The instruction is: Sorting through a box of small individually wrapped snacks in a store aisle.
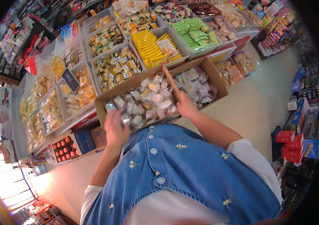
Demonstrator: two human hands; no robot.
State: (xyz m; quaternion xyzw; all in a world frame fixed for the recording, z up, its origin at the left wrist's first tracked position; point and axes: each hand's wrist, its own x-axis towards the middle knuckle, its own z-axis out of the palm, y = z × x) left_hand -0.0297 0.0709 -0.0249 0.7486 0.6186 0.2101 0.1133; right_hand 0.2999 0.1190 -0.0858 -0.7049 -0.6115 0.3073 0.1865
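An open cardboard box (135, 83) is in front of my body, filled with small clear-wrapped packets (154, 93), whitish and pale. My left hand (115, 129) is over its left end with fingers apart, slightly blurred, close to the packets there. No packet shows in that hand. My right hand (187, 105) grips the cardboard near the box's right side, thumb up along the edge. Just to its right, a second cardboard box (219, 80) stands against the first and holds more small wrapped packets (193, 80).
Beyond the boxes is a display of clear plastic bins (141, 69) with yellow packets (150, 47), green packets (195, 33) and gold-wrapped sweets. A dark card (70, 80) leans among bagged snacks at left. Below are red-capped bottles (65, 148). Red boxes (292, 144) stand by the right shelves.
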